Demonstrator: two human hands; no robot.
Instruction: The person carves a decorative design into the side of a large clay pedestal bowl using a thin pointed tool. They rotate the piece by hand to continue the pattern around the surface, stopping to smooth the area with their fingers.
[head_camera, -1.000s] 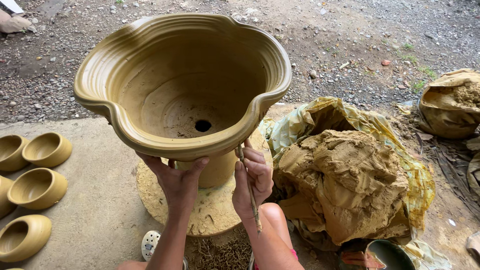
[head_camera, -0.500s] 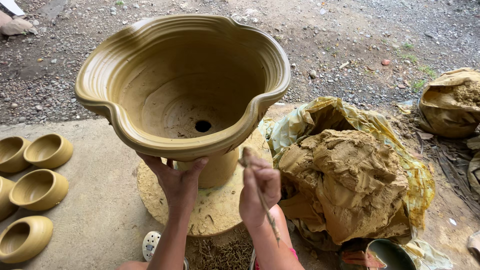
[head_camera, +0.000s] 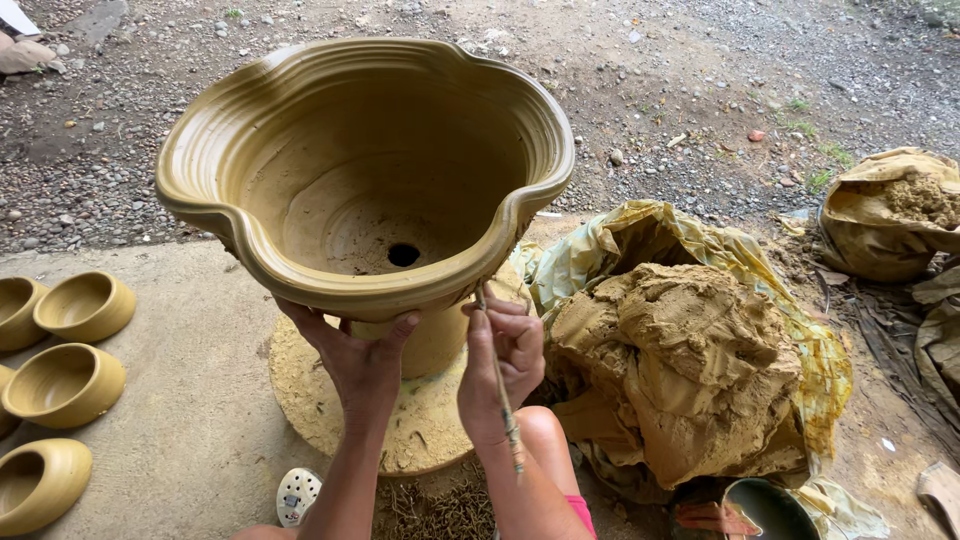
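A large wet clay pot (head_camera: 365, 170) with a wavy lobed rim and a drain hole stands on a narrow clay foot atop a round clay-coated wheel (head_camera: 330, 400). My left hand (head_camera: 355, 355) is pressed flat against the underside of the pot's outer wall, fingers spread. My right hand (head_camera: 497, 365) grips a thin stick tool (head_camera: 500, 395), its upper tip touching the pot's outer wall just below the rim.
Several small clay bowls (head_camera: 85, 305) sit on the concrete at the left. A big lump of raw clay (head_camera: 680, 360) lies on yellow plastic at the right. A sack of clay (head_camera: 890, 215) stands far right. Gravel lies beyond. A dark bowl (head_camera: 765, 505) is bottom right.
My right hand has turned and lifted the stick so its tip now meets the pot wall under the rim. The left hand stays under the pot.
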